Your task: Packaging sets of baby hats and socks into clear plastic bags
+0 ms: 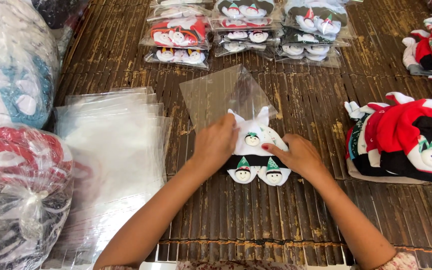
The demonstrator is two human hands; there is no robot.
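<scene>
We see our left hand [216,142] with its grip closed on the left edge of a small stack of white socks [256,152], while our right hand [298,156] pinches the stack's right side, thumb on top. The socks lie at the middle of the slatted brown bamboo mat [256,220] that serves as the surface. They are white with a black band, and small snowman faces in green and red caps are sewn on, one near the top and two at the bottom edge. The upper end of the stack sits at the mouth of a clear plastic bag [221,92]; we cannot tell how far it has gone inside.

To the left lies a pile of empty clear bags [113,145]. Bagged sock packs [181,37] line the far edge. Loose red and black socks [406,137] are heaped at right, partly cut off. Large bundled sacks [16,165] at far left are too blurred to make out.
</scene>
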